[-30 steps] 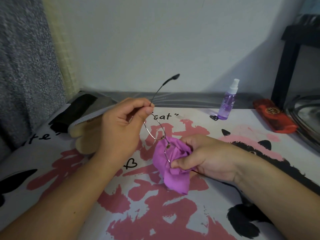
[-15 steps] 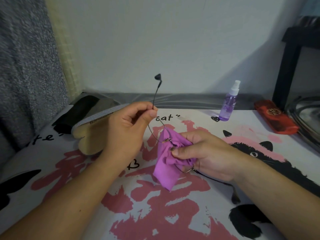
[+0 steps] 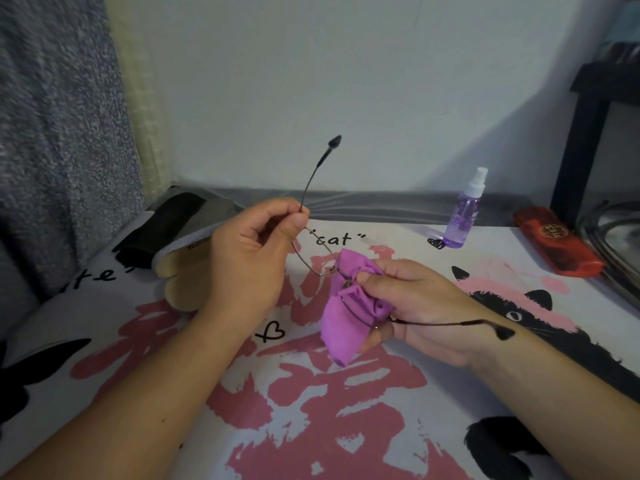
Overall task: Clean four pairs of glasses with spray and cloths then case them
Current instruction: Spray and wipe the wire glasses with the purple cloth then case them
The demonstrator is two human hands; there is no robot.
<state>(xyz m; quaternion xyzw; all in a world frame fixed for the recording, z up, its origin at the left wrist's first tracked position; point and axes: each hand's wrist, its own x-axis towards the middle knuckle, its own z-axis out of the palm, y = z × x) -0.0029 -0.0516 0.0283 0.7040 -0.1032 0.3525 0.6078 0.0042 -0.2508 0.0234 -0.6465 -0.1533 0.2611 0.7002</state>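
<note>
Above the cat-print cloth [image 3: 346, 410], near its printed word "cat": thin wire-framed glasses [image 3: 313, 259] held off the surface between two hands. Left hand [image 3: 249, 258] at the frame's left corner, thumb and forefinger pinching the hinge end, remaining fingers curled in; that temple arm rising upright, dark tip uppermost. Right hand [image 3: 412, 306] just right of the left, fingers and thumb curled round a bunched purple cleaning cloth [image 3: 346, 306], thumb pressing the cloth onto the lens nearest that hand; loose tail of the cloth hanging below the palm. Lens itself mostly hidden by the cloth. Second temple arm lying out across the right wrist, dark tip over the forearm.

Beyond the glasses, toward the wall: purple spray bottle [image 3: 465, 209] with white nozzle, standing upright on the print, well apart from both hands. Right of the bottle: red glasses case [image 3: 557, 240], closed, lying flat. Behind the left hand: a tan case [image 3: 180, 271], partly hidden, beside a dark case [image 3: 156, 230] at the far left edge. Contents of the cases not discernible.
</note>
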